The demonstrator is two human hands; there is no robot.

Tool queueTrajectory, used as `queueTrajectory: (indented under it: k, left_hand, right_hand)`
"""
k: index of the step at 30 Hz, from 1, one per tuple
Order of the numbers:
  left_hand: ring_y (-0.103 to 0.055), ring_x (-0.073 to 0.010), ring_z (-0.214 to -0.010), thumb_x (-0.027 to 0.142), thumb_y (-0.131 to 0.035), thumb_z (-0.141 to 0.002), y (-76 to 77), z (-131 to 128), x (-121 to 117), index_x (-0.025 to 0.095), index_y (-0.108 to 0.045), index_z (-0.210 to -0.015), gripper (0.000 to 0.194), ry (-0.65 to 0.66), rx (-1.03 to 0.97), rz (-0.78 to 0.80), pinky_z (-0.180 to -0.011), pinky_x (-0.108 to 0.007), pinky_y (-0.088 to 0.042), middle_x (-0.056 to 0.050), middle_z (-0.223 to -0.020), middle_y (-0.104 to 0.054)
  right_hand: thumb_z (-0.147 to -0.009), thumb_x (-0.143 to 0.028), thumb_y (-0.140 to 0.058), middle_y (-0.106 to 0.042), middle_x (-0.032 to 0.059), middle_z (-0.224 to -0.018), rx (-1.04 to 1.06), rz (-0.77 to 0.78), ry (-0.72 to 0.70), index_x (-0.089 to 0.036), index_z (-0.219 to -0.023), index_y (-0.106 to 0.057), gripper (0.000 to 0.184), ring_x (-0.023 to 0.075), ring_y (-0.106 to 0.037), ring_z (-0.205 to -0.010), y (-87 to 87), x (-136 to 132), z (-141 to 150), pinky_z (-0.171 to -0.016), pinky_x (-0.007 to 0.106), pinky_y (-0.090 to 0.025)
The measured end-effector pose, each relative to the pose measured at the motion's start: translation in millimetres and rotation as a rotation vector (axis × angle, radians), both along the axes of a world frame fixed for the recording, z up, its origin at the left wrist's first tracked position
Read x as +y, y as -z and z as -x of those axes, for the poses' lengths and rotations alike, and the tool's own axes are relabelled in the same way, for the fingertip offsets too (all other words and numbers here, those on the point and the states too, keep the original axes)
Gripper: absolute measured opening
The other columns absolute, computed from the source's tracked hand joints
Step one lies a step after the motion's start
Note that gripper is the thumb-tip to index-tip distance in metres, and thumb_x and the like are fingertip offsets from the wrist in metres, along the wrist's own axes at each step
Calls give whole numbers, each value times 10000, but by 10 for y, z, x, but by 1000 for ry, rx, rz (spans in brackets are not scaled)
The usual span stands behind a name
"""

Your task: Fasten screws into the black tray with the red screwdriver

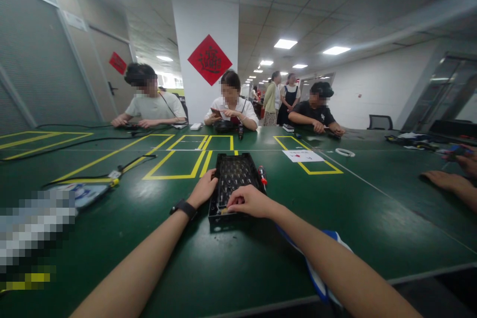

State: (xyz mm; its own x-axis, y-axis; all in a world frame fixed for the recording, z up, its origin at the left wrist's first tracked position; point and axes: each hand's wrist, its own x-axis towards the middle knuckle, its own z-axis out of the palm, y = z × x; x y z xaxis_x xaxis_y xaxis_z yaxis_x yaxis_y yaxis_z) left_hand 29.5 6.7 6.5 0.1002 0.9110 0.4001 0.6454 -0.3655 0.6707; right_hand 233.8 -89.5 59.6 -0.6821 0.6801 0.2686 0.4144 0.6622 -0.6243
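A black case of screwdriver bits (238, 171) lies in front of me on the green table (167, 248), with several small metal bits in rows. My left hand (204, 189) grips the case's left edge; a dark band circles that wrist. Over the near end of the case, the fingers of my right hand (250, 200) are pinched together, and what they hold, if anything, is hidden. Just left of those fingertips, a small yellowish patch (224, 211) shows inside the case. A red and black screwdriver (263, 177) rests against the right side of the case.
Yellow tape (171, 177) marks rectangles on the table. A white paper (303, 156) and a white ring (345, 152) lie to the right. Black cables (137, 161) and a flat pouch (89, 194) are at left. People sit opposite; another person's hand (441, 179) is at right.
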Motion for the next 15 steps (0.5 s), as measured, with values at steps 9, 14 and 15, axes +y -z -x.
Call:
queueTrajectory:
  k: [9,14,15]
  left_hand:
    - [-442,-208,-1147,194,-377,-745,-14,-9,-18,91,-436,-1198,469,-11,3,3,-1001,-353,-313,-127,-1240,-480]
    - [-446,-208,-1141,196,-373,-744,4,-1,2,81,-436,-1197,472,-7,13,-2,-1001,-350,-312,-136,-1237,-480]
    - [-448,-207,-1139,193,-374,-742,11,1,11,83,-436,-1197,472,-4,13,-5,-1001,-351,-313,-134,-1233,-484]
  right_hand:
    - [-728,-335,-599,-655,44,-771,-72,-41,-12,-149,-843,-687,236,104,-561,-669,-56,-12,-7,-607,196,-420]
    - [-704,-339,-625,-655,44,-776,-11,-13,-35,-138,-839,-683,249,105,-551,-677,-55,-5,-2,-626,199,-424]
    - [-695,-344,-633,-655,44,-778,2,-8,-30,-134,-834,-681,256,104,-548,-670,-43,1,2,-621,200,-423]
